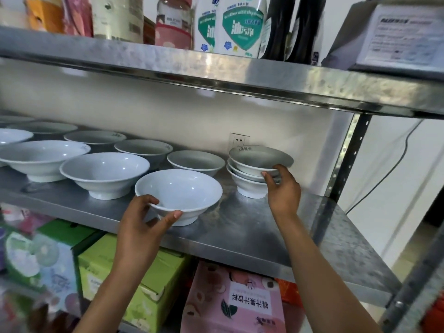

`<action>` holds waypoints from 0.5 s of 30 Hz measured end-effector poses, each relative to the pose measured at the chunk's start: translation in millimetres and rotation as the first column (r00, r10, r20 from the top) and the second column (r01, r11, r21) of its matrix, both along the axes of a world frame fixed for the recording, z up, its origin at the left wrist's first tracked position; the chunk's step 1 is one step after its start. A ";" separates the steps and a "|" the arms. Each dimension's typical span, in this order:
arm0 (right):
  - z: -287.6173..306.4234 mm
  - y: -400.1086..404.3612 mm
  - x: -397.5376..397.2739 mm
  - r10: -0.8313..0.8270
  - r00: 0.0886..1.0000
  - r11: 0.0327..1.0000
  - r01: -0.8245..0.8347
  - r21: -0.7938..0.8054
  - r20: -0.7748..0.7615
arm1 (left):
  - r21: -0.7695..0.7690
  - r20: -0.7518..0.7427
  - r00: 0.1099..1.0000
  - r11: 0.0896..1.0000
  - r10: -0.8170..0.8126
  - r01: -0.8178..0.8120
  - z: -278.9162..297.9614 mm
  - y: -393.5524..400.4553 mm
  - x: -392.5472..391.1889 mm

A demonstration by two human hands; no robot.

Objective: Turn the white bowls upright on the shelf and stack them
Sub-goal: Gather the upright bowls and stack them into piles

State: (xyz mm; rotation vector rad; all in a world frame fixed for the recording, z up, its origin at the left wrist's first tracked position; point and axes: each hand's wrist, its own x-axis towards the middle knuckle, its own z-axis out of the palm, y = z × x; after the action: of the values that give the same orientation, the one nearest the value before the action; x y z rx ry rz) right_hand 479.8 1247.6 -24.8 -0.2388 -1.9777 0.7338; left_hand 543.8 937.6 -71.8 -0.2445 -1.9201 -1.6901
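Several white bowls stand upright on the steel shelf (252, 227). My left hand (144, 219) grips the nearest bowl (179, 191) by its front rim and side, close to the shelf's front edge. At the right stands a stack of three bowls (249, 186) against the wall. My right hand (283, 186) holds the top bowl of the stack (259, 157) at its right underside, thumb under the rim. More upright bowls, such as one at centre left (104, 169) and one behind (195, 159), run off to the left in two rows.
The upper shelf (216, 75) hangs low overhead with bottles and detergent pouches (240, 22). A metal upright post (346, 152) stands at the right. Cardboard boxes, green (153, 284) and pink (230, 299), fill the level below. A wall socket (237, 140) sits behind the stack.
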 end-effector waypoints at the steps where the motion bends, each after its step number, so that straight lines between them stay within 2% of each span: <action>1: -3.0 1.0 -2.3 -0.017 1.000 1.000 0.017 0.018 0.000 | 0.008 -0.009 1.000 1.000 -0.006 0.006 -1.1 0.6 -0.9; 5: -10.1 8.5 -11.4 -0.113 0.992 0.993 0.111 0.047 0.049 | 0.047 -0.034 0.999 0.999 -0.024 0.025 -3.9 2.6 -3.2; 10: -18.3 -1.4 -16.1 -0.032 0.976 0.998 0.018 0.067 0.215 | 0.129 -0.046 0.999 0.992 0.004 0.002 -0.6 5.2 -5.3; 15: -20.8 -3.7 -7.3 0.024 0.948 1.000 -0.025 -0.002 0.318 | 0.174 -0.085 0.996 0.985 0.009 0.005 11.7 13.1 -1.5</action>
State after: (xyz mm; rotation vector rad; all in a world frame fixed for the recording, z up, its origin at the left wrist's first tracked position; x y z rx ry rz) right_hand 472.5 1243.8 -45.6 -0.3504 -2.2906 0.7453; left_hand 542.3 950.7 -60.1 -0.2426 -1.6988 -1.8047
